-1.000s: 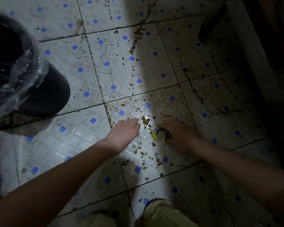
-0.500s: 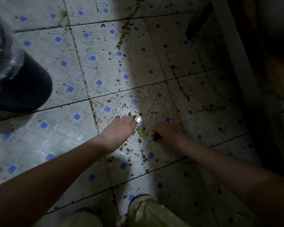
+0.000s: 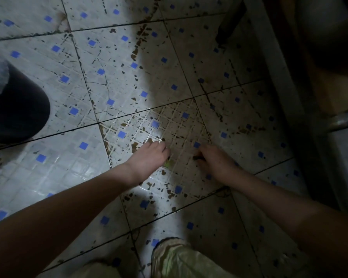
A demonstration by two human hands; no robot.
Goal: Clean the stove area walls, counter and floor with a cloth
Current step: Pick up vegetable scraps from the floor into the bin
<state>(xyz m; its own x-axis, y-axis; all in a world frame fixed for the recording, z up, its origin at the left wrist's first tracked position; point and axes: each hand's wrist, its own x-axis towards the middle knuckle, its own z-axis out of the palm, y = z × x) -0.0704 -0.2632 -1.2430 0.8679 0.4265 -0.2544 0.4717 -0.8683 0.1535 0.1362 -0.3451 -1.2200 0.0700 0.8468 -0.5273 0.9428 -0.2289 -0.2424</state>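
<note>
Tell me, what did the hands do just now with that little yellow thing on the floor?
The right hand pulled away to the right, leaving the yellow-green scrap on the floor. It seems to keep pinching a small dark thing. The left hand slid right, up beside the scrap. The scrap itself stayed put.

Stained blue-dotted tile floor (image 3: 189, 67); dark bin (image 3: 14, 109) stands on it.

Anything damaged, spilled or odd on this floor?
Yes. Brown stains spatter the tiled floor; one tile has a branching crack. A yellow-green scrap lies between the left hand and the right hand, which pinches a dark object.
</note>
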